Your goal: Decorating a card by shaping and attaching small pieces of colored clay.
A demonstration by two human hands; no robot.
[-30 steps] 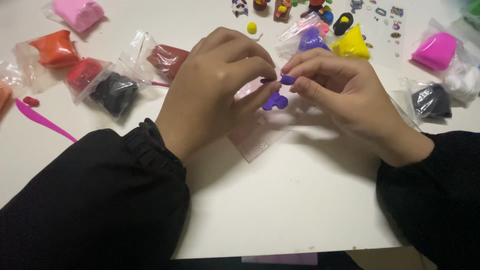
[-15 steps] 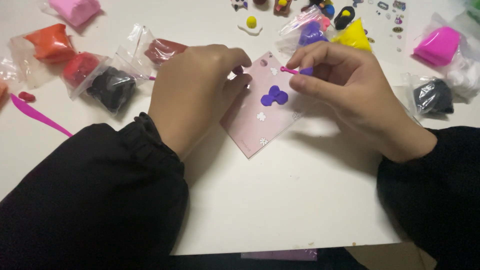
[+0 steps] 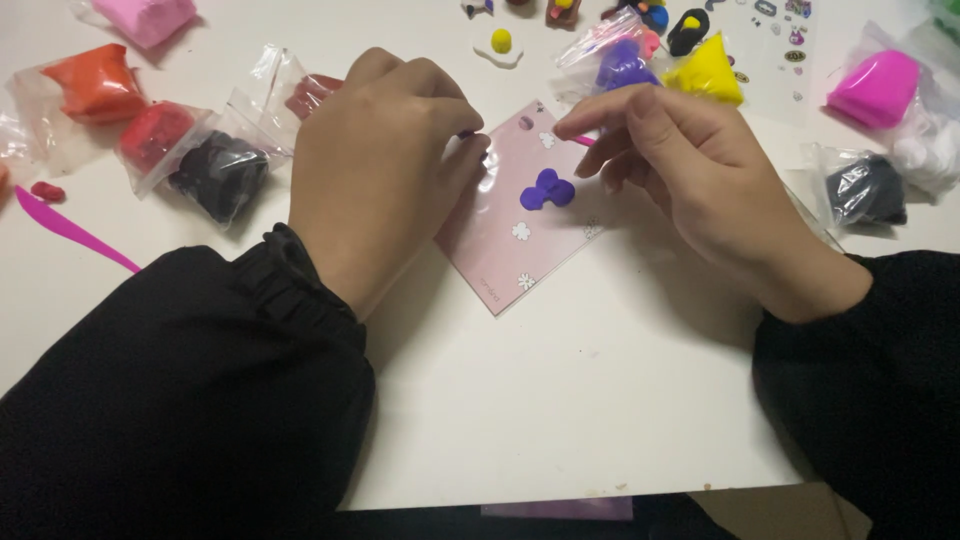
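A pink card (image 3: 510, 250) in a clear sleeve lies tilted on the white table (image 3: 560, 400), with a small purple clay shape (image 3: 547, 190) pressed on its middle. My left hand (image 3: 380, 170) rests over the card's left corner with its fingers curled. A sliver of purple clay (image 3: 466, 133) is pinched at its fingertips. My right hand (image 3: 680, 170) hovers over the card's upper right edge. Its thumb and forefinger pinch a thin pink tool (image 3: 583, 140), a little above and to the right of the purple shape. Both wrists are in black sleeves.
Bags of clay lie around: orange (image 3: 95, 85), red (image 3: 155, 135), black (image 3: 220, 175) and pink (image 3: 145, 15) on the left; purple (image 3: 620, 65), yellow (image 3: 705, 75), magenta (image 3: 875, 88) and black (image 3: 865, 190) on the right. A pink modelling tool (image 3: 70, 230) lies at far left. Small clay figures line the far edge.
The hands were pinched together over the purple clay and have drawn apart. The card and the purple shape now lie uncovered between them, and my right hand holds the pink tool.
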